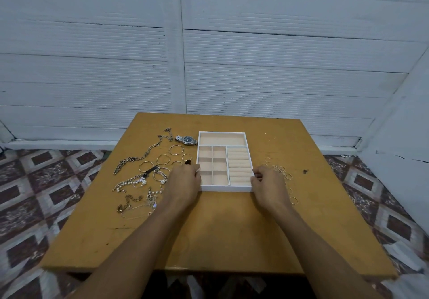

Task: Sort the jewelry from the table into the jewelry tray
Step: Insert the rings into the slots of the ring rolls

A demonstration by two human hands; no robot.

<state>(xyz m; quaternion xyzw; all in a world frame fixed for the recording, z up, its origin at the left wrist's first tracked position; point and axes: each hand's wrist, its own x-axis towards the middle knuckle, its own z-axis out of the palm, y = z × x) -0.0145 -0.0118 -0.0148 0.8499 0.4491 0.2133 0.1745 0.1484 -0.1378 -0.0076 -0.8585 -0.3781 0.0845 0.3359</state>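
A white jewelry tray [224, 188] with peach lining stands in the middle of the wooden table; no jewelry shows in its compartments. My left hand [185, 180] grips the tray's left wall near the front corner. My right hand [267, 182] grips the right wall with curled fingers. Left of the tray lie a silver watch [186, 140], several hoop bangles [163, 159], a long chain [141, 155], and pearl and chain bracelets [137, 182]. Several thin rings [286, 175] are scattered to the right of the tray, partly behind my right hand.
The wooden table [218, 233] has bare surface in front of the tray and at the far right, where a small dark mark [305, 171] shows. White panelled walls stand behind; patterned floor tiles surround the table.
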